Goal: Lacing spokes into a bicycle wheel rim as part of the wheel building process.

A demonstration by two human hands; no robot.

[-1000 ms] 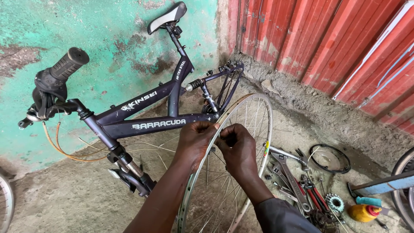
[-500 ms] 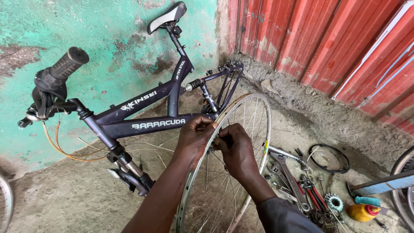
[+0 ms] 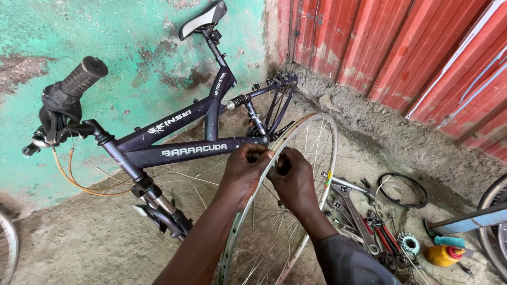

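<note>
**Q:** Where does this take place?

**A:** Outdoors on a rough concrete floor (image 3: 79,243), with a peeling green wall (image 3: 132,53) beyond the hands and red corrugated metal sheeting (image 3: 401,47) beyond them to the right.

**Q:** What are the hands doing?

**A:** Both are closed on the rim of one silver spoked bicycle wheel (image 3: 311,158) standing upright directly in front of the person. The left hand (image 3: 244,171) curls over the rim's near edge; the right hand (image 3: 296,182) sits just beside it, touching it, fingers pinched around something small and dark at the rim. I cannot tell what that is.

**Q:** How does the wheel lie?

**A:** It stands on edge, and its plane runs away from the person, from near the elbows up past the hands. The hands hold the upper left part of the rim, equally near it.

**Q:** What else is there?

**A:** One dark purple bicycle frame (image 3: 185,148) without wheels stands just beyond the hands, saddle (image 3: 203,18) far above, handlebar grip (image 3: 82,76) to the left. Right of the right hand lie several wrenches and pliers (image 3: 364,219), too jumbled to count, one black ring-shaped part (image 3: 404,190), one small sprocket (image 3: 407,244) and one yellow oil can (image 3: 442,254).
</note>
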